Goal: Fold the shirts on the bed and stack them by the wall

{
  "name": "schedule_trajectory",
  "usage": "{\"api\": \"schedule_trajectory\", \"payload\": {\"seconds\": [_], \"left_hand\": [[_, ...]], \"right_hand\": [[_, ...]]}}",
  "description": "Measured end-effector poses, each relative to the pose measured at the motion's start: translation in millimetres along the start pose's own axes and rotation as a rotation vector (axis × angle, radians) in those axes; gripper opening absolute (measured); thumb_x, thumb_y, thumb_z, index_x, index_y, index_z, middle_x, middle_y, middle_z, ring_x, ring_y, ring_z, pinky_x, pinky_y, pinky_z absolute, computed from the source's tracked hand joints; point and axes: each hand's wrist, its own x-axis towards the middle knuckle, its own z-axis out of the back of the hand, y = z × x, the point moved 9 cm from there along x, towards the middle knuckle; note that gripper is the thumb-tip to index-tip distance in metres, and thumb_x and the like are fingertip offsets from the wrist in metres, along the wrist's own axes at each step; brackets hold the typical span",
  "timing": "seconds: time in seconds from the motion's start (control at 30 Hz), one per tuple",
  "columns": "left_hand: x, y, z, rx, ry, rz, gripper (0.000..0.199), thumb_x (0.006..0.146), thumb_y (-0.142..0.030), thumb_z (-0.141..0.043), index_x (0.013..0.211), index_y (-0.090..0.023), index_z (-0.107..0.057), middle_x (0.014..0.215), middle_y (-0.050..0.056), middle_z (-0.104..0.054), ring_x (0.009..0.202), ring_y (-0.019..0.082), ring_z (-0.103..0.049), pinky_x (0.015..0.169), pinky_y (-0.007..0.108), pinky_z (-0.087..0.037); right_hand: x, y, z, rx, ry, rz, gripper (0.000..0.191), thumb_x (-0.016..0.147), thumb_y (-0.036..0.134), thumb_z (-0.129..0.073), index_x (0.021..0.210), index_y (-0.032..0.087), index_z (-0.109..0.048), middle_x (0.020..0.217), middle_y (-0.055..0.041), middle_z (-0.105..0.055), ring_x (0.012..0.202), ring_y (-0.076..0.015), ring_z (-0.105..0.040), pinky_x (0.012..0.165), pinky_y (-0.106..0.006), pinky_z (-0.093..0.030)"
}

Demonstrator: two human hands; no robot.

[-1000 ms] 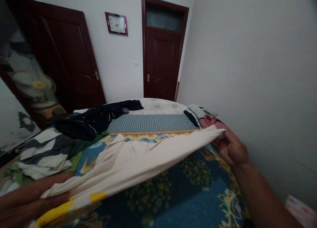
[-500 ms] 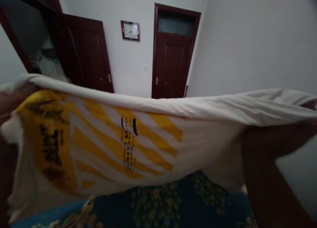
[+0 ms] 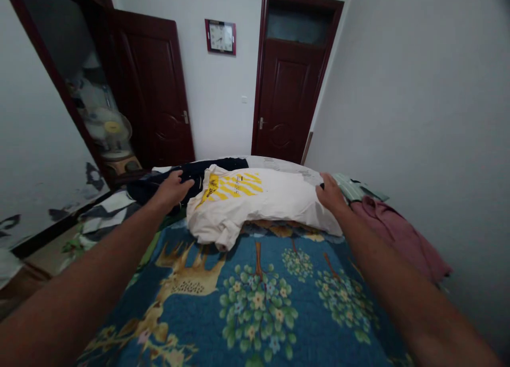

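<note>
A white shirt (image 3: 279, 197) with a yellow striped print lies across the far part of the bed, its near left end bunched. My left hand (image 3: 172, 189) hovers over dark clothing (image 3: 215, 168), left of the shirt, with fingers apart and nothing in them. At the shirt's right end is my right hand (image 3: 331, 193), thumb and fingers apart, holding nothing that I can see. Both arms reach forward over the patterned blue blanket (image 3: 258, 261).
Pink clothing (image 3: 394, 234) and a folded green striped garment (image 3: 354, 186) lie at the right by the wall. More clothes (image 3: 107, 213) are heaped at the left edge. Beyond stand two dark red doors (image 3: 290, 85), a clock (image 3: 221, 36) and a fan (image 3: 109, 128).
The shirt, earlier stretched up between both hands close to the camera, now lies on the bed. Both hands have let go of it and show farther forward.
</note>
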Motion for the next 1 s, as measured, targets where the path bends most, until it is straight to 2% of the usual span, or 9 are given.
{"api": "schedule_trajectory", "payload": {"seconds": [0.13, 0.2, 0.27, 0.43, 0.6, 0.7, 0.8, 0.9, 1.0], "left_hand": [[-54, 59, -29.2, 0.349, 0.174, -0.022, 0.072, 0.085, -0.052, -0.075, 0.143, -0.012, -0.060, 0.138, 0.028, -0.072, 0.126, 0.043, -0.070, 0.101, 0.048, -0.053], [-76, 73, -43.4, 0.425, 0.266, -0.029, 0.074, 0.088, -0.055, -0.072, 0.148, -0.015, -0.057, 0.132, 0.024, -0.075, 0.118, 0.040, -0.073, 0.096, 0.044, -0.054], [-91, 72, -51.6, 0.495, 0.287, -0.066, 0.074, 0.091, -0.055, -0.067, 0.153, -0.017, -0.053, 0.130, 0.021, -0.075, 0.115, 0.037, -0.074, 0.095, 0.042, -0.054], [-124, 29, -73.1, 0.735, 0.228, -0.354, 0.059, 0.096, -0.043, -0.062, 0.151, -0.022, -0.062, 0.134, 0.021, -0.069, 0.119, 0.040, -0.068, 0.098, 0.047, -0.053], [-162, 0, -121.0, 0.527, 0.379, -0.709, 0.054, 0.097, -0.032, -0.063, 0.151, -0.030, -0.065, 0.141, 0.012, -0.068, 0.124, 0.034, -0.063, 0.108, 0.047, -0.050], [-165, 4, -134.1, 0.454, 0.374, -0.746, 0.036, 0.101, -0.029, -0.058, 0.131, -0.026, -0.077, 0.132, 0.012, -0.073, 0.120, 0.032, -0.064, 0.106, 0.046, -0.051], [-162, 12, -135.6, 0.421, 0.364, -0.746, 0.030, 0.103, -0.025, -0.053, 0.111, -0.022, -0.081, 0.118, 0.013, -0.076, 0.109, 0.030, -0.066, 0.098, 0.044, -0.054], [-161, 13, -128.8, 0.370, 0.324, -0.742, 0.030, 0.105, -0.024, -0.049, 0.110, -0.020, -0.079, 0.110, 0.013, -0.075, 0.106, 0.029, -0.067, 0.094, 0.042, -0.056], [-162, 11, -122.5, 0.320, 0.275, -0.738, 0.030, 0.106, -0.022, -0.047, 0.112, -0.020, -0.075, 0.109, 0.013, -0.074, 0.107, 0.027, -0.068, 0.095, 0.041, -0.056]], "right_hand": [[-90, -21, -32, -0.060, 0.214, 0.038, 0.061, 0.090, 0.038, -0.057, 0.146, 0.015, -0.062, 0.156, -0.0202, -0.059, 0.152, -0.0350, -0.048, 0.128, -0.054, -0.039], [-124, -27, -43, -0.087, 0.290, 0.065, 0.057, 0.092, 0.042, -0.057, 0.143, 0.016, -0.065, 0.152, -0.0199, -0.062, 0.149, -0.0351, -0.052, 0.126, -0.055, -0.041], [-141, -30, -47, -0.119, 0.313, 0.091, 0.053, 0.096, 0.042, -0.055, 0.141, 0.016, -0.066, 0.151, -0.0199, -0.063, 0.147, -0.0345, -0.054, 0.126, -0.054, -0.041], [-128, -41, -42, -0.240, 0.240, 0.043, 0.052, 0.097, 0.032, -0.055, 0.144, 0.012, -0.064, 0.152, -0.0226, -0.062, 0.146, -0.0344, -0.053, 0.124, -0.051, -0.041], [-104, -61, -29, -0.458, 0.190, -0.185, 0.054, 0.099, 0.024, -0.054, 0.151, 0.011, -0.061, 0.159, -0.0225, -0.053, 0.144, -0.0337, -0.052, 0.121, -0.047, -0.041], [-94, -71, -25, -0.539, 0.193, -0.301, 0.052, 0.101, 0.028, -0.052, 0.150, 0.013, -0.062, 0.152, -0.0213, -0.058, 0.135, -0.0336, -0.056, 0.114, -0.045, -0.045], [-87, -83, -25, -0.531, 0.202, -0.374, 0.045, 0.104, 0.029, -0.048, 0.139, 0.013, -0.071, 0.136, -0.0221, -0.066, 0.127, -0.0334, -0.061, 0.107, -0.043, -0.048], [-84, -98, -29, -0.459, 0.195, -0.436, 0.043, 0.104, 0.029, -0.044, 0.129, 0.014, -0.076, 0.128, -0.0219, -0.068, 0.120, -0.0320, -0.065, 0.103, -0.042, -0.050], [-82, -108, -21, -0.373, 0.088, -0.483, 0.046, 0.104, 0.030, -0.039, 0.130, 0.011, -0.073, 0.129, -0.0226, -0.067, 0.119, -0.0333, -0.066, 0.101, -0.044, -0.052]]}}
